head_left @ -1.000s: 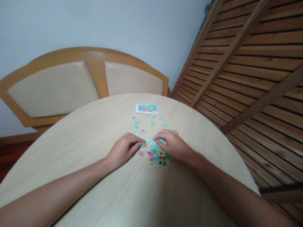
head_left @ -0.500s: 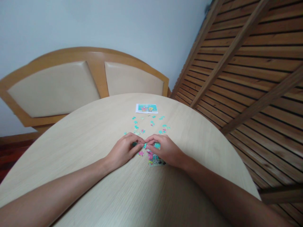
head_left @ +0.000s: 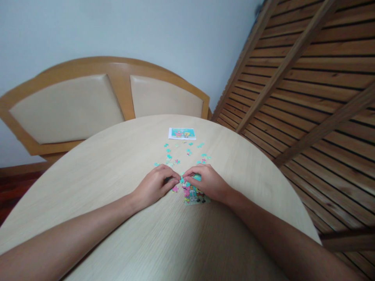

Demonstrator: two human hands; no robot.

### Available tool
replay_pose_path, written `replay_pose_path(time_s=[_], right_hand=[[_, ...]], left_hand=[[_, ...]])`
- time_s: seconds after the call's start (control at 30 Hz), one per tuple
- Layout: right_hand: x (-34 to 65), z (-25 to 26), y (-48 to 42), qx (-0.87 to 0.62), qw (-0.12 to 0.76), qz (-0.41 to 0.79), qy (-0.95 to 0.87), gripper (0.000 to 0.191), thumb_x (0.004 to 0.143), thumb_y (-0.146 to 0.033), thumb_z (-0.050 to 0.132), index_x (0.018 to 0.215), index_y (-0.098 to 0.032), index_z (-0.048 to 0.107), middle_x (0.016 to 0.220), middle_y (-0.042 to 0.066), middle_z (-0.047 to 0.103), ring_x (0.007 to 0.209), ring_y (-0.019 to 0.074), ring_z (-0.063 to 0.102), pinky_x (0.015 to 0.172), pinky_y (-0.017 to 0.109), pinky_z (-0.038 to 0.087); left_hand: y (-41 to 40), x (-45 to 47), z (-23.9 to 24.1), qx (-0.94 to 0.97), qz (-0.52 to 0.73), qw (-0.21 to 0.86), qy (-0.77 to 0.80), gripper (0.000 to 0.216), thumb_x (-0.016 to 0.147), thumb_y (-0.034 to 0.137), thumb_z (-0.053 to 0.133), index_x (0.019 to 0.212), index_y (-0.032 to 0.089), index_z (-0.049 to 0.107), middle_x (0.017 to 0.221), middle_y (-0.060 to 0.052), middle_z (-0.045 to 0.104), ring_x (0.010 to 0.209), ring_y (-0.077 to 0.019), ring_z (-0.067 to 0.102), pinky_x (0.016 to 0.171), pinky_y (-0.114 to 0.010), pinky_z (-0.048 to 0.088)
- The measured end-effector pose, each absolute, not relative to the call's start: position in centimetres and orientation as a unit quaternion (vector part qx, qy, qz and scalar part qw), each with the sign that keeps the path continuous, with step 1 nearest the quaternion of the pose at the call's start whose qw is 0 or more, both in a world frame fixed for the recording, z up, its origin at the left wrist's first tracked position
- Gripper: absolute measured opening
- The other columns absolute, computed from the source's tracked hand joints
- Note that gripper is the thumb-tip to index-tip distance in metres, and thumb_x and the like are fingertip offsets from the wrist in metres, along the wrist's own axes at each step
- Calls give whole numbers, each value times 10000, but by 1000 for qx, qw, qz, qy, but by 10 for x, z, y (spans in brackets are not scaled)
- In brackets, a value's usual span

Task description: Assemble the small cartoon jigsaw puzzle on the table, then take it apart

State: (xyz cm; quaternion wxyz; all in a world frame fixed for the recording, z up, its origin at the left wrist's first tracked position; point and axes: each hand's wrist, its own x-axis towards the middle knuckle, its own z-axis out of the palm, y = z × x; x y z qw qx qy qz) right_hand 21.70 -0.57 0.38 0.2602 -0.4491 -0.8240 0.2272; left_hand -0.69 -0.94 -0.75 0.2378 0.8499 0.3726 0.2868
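My left hand (head_left: 157, 182) is closed in a pinch, thumb and index tips at the left edge of a small teal puzzle piece (head_left: 182, 180). From the other side my right hand (head_left: 209, 182) pinches the same piece, its fingers partly covering the top of a joined puzzle section (head_left: 191, 195). That section lies flat, showing pink, yellow and teal cartoon figures. A loose pink puzzle piece (head_left: 175, 189) rests just below my left fingertips. The exact grip on the teal piece is too small to make out fully.
Beyond my hands, loose teal and pink puzzle pieces (head_left: 169, 157) are scattered, more of them (head_left: 204, 156) to the right. A picture card (head_left: 182, 134) lies farther back on the round wooden table (head_left: 117, 156). A padded chair (head_left: 118, 89) and a slatted wooden screen (head_left: 293, 86) stand behind.
My right hand has shifted slightly up and right, uncovering more of the joined section. The fingertips of both hands have parted a little around the teal piece.
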Motion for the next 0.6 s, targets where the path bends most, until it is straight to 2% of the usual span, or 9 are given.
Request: replay_pose_path(time_s=[0.37,0.53,0.6], right_hand=[[219,3,-5,-439,272,222,-827,151,890,-169,654,939,-234,781,960,11,795,927,195,715,884,333,491],[224,3,-3,-452,268,188,-830,175,900,-147,626,977,-229,760,973,6,788,939,198,707,917,353,466],[227,2,-2,-456,261,182,-831,157,898,-165,642,992,-225,752,984,10,784,941,201,704,931,363,455]], left_hand=[[-10,-8,-6,860,280,228,360,125,972,225,601,971,226,725,940,-36,730,958,-205,631,889,-349,484],[-12,-7,-5,905,259,155,300,201,1004,303,583,1159,255,703,1124,-43,720,1071,-214,613,956,-383,452],[-13,-7,-3,919,239,126,288,213,1016,323,560,1153,266,713,1142,-40,713,1087,-226,601,946,-396,450]])
